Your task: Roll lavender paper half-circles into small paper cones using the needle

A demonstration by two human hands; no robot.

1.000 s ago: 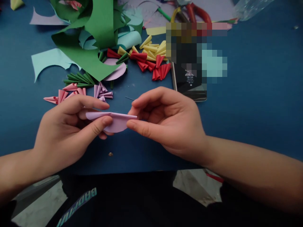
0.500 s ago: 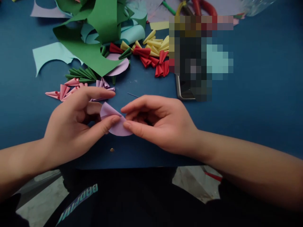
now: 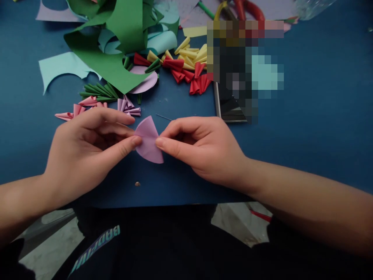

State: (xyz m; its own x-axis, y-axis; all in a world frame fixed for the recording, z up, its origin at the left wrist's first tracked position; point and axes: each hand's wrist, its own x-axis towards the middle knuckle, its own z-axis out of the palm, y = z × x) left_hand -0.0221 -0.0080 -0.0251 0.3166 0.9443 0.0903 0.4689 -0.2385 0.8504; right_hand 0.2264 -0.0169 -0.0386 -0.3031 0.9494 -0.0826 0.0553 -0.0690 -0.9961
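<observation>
1. Left hand [image 3: 87,149] and right hand [image 3: 204,149] both pinch a lilac paper piece [image 3: 149,140], folded, held just above the blue surface [image 3: 320,116]
2. Step: folding; next likely a tighter crease
3. Beyond: lilac cones [image 3: 128,107], pink cones [image 3: 78,111], phone [image 3: 230,107]; nothing obstructs

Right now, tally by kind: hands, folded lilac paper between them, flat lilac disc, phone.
Hands: 2 (left hand, right hand)
Folded lilac paper, pinched by both: 1
Lilac disc, partly under the green sheet: 1
Phone: 1
Total: 5
</observation>
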